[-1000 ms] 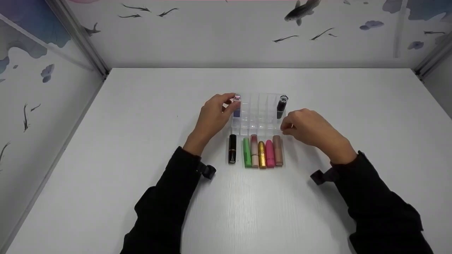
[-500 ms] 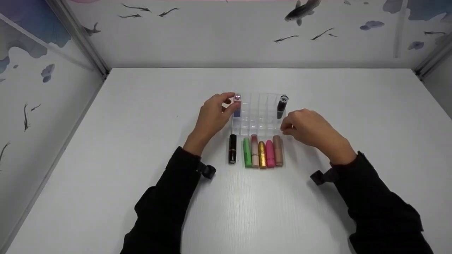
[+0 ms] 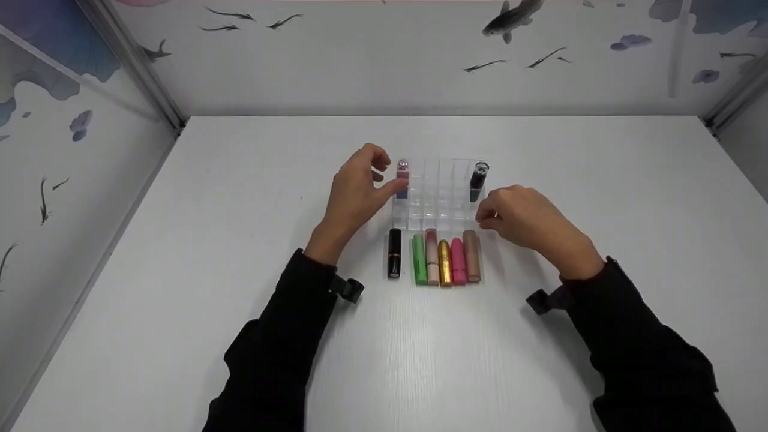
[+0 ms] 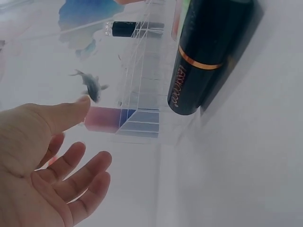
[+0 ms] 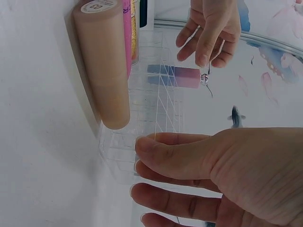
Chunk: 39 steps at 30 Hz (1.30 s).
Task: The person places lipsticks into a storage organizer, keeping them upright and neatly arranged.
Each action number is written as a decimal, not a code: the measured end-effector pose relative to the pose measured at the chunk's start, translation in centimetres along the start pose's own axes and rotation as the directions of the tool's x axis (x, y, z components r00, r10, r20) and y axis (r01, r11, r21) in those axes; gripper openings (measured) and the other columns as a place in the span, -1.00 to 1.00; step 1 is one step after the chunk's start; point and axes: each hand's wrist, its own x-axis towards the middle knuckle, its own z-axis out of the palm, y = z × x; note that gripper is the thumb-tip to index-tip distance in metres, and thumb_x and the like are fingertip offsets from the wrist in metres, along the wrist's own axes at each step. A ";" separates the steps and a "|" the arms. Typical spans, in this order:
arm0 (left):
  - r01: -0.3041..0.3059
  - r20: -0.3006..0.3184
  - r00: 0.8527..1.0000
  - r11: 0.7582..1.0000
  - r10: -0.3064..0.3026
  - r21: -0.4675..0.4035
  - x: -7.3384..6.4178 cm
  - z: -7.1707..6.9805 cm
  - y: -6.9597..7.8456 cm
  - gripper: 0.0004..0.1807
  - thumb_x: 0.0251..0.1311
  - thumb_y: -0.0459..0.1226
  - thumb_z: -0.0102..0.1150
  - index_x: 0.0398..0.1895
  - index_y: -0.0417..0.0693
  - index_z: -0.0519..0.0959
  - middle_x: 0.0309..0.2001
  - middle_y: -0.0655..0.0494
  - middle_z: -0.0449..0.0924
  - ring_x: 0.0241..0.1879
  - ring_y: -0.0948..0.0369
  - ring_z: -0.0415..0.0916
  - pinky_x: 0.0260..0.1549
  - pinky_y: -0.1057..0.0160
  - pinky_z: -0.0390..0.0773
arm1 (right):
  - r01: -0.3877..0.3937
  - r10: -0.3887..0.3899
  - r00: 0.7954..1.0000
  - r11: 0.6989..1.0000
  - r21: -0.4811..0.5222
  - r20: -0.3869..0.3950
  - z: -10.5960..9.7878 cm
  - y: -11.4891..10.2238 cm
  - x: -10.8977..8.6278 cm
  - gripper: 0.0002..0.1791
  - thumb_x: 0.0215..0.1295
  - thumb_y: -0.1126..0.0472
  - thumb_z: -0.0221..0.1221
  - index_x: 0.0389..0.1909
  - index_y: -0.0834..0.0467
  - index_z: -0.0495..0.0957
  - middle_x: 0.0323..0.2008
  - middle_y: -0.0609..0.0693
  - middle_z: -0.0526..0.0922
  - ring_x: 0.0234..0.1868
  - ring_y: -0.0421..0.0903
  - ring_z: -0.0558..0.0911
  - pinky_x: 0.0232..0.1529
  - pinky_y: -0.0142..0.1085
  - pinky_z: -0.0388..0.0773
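A clear compartment organizer (image 3: 431, 207) stands on the table. In its back left slot a pink-and-blue lipstick (image 3: 403, 173) stands upright, its round silvery top showing. My left hand (image 3: 359, 186) is beside it, fingers spread apart, with the thumb tip close to the pink part in the left wrist view. A dark lipstick (image 3: 479, 178) with a shiny top stands at the organizer's back right. By the front right corner, my right hand (image 3: 522, 216) has its fingertips right at the organizer's side, the thumb near the index finger and the other fingers loosely extended.
In front of the organizer lies a row of tubes: green (image 3: 420, 260), pale with a red end (image 3: 432, 257), gold (image 3: 444, 263), bright pink (image 3: 458, 261) and beige-brown (image 3: 472, 256). A black lipstick (image 3: 394, 253) lies apart on their left. Printed panels enclose the table.
My left thumb and index finger have parted from the pink-and-blue lipstick, and the hand has shifted slightly left and back. The lipstick stays in its slot. My right hand has not moved.
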 end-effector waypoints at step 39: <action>-0.170 0.413 0.907 0.970 0.085 0.175 -0.9 0.2 -0.8 -0.79 0.02 -0.17 0.37 -0.27 -0.02 0.73 -0.21 0.16 0.55 -0.25 0.23 0.44 -0.25 0.33 0.46 | -0.004 0.004 1.000 1.000 0.006 0.018 0.1 0.2 0.0 -0.88 0.13 0.34 0.27 -0.31 0.16 0.71 -0.37 0.02 0.72 -0.40 -0.10 0.57 -0.34 -0.21 0.50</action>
